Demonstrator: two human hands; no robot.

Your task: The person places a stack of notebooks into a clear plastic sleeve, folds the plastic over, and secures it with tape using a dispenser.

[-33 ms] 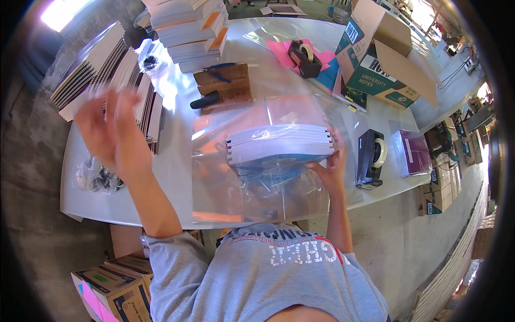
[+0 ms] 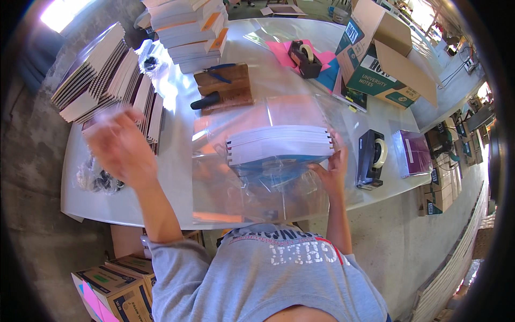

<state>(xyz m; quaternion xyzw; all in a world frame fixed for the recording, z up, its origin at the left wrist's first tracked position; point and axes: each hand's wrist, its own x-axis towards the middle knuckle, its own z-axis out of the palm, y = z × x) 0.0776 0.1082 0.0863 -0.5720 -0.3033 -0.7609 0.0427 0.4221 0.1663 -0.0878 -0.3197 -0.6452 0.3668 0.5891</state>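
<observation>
A stack of notebooks (image 2: 280, 144) with white page edges and a blue cover lies in the middle of the table, on and partly under clear plastic film (image 2: 257, 206). My right hand (image 2: 333, 167) grips the stack's right end, thumb at the front and fingers behind. Blurred by motion, my left hand (image 2: 122, 147) hovers at the left, in front of leaning spiral-bound notebooks (image 2: 110, 75); its fingers are smeared and I see nothing held. Below it sits a small clear bag of dark bits (image 2: 96, 177).
A black tape dispenser (image 2: 370, 160) and a purple notebook (image 2: 413, 153) are at the right. Behind the stack lies a wooden block (image 2: 238, 88) with blue pliers (image 2: 217, 74). A tall book pile (image 2: 188, 43) and an open carton (image 2: 375, 78) stand farther back.
My left hand has moved slightly down and toward the right, away from the spiral-bound notebooks. My right hand and the notebook stack have hardly moved.
</observation>
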